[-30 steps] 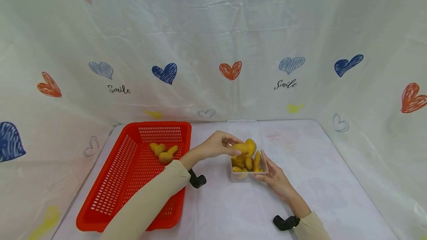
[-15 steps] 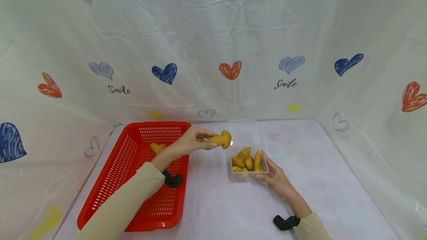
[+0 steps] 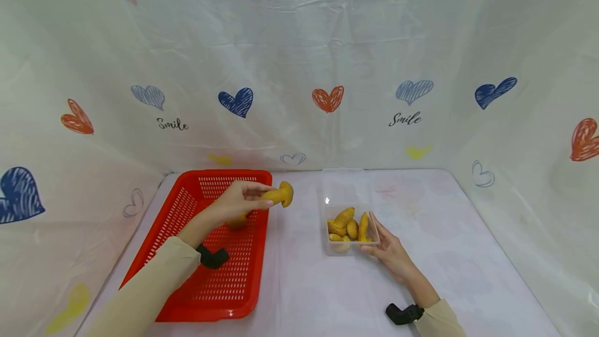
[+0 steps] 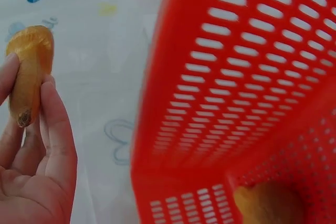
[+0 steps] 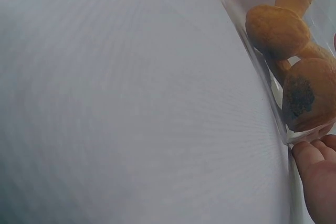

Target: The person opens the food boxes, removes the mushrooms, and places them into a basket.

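Observation:
My left hand [image 3: 236, 203] pinches a yellow-brown mushroom [image 3: 286, 194] by its stem, its cap pointing right. It is over the right rim of a red plastic basket [image 3: 255, 274]. In the left wrist view the held mushroom [image 4: 31, 72] sits between thumb and fingers, stem end downward. More mushroom [image 3: 237, 222] shows inside the basket, partly behind the hand. My right hand [image 3: 390, 254] holds the right front corner of a clear plastic box [image 3: 354, 250], thumb in front and fingers along the side. Several mushrooms [image 3: 343, 217] lie in the box.
The box's clear lid [image 3: 346, 183] stands open behind it, toward the back edge of the white-covered table [image 3: 318, 290]. A white curtain with printed hearts [image 3: 290, 56] rises behind and around the table. Each wrist carries a black camera mount [image 3: 404, 314].
My left hand has carried the mushroom left, from above the box to the basket's right rim. My right hand has stayed at the box. The head view has shifted slightly.

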### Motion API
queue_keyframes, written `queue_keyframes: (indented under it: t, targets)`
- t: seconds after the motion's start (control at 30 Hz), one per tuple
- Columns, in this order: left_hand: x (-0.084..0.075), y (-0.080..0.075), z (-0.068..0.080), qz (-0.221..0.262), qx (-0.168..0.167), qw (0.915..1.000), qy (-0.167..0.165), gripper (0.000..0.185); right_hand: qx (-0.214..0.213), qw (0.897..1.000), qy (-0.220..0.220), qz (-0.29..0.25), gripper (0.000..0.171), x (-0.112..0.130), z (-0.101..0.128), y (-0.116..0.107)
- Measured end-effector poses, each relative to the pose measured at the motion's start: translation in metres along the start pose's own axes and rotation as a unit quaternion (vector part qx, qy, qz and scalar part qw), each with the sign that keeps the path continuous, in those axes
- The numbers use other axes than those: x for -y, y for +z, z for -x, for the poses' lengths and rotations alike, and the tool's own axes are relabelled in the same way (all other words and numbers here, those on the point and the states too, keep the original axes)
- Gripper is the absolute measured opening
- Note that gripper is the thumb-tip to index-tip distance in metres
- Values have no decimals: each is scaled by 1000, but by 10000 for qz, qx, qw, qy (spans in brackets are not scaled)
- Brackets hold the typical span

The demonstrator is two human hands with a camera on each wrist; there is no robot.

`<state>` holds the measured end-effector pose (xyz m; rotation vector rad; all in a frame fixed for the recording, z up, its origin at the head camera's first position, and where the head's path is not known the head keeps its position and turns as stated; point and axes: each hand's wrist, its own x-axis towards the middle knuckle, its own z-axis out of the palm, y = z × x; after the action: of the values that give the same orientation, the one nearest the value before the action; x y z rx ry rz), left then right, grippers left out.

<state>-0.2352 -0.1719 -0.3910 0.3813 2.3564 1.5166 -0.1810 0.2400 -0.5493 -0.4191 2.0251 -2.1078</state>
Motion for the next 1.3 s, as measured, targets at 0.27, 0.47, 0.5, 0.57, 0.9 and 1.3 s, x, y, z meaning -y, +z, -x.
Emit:
queue_keyframes:
  t: [0.27,0.47,0.5,0.57,0.9,1.3]
  targets:
    - [20,-17,15,16,-172,9998,85,48,1,10000,-9,18,93,0,1,-1]
    - [37,-29,25,28,-187,9998,3,48,43,10000,-8,10,93,0,1,-1]
    - [40,-31,26,-22,-166,9999,15,48,51,10000,-13,8,93,0,1,-1]
    - [46,-36,28,-88,-138,9999,31,48,71,10000,-39,2,93,0,1,-1]
    - [70,-52,34,-197,111,9997,-135,46,103,9999,-71,-36,93,-1,1,-1]
    - [99,-52,29,-407,736,9965,-7,45,100,9999,-77,-35,93,-1,0,-2]
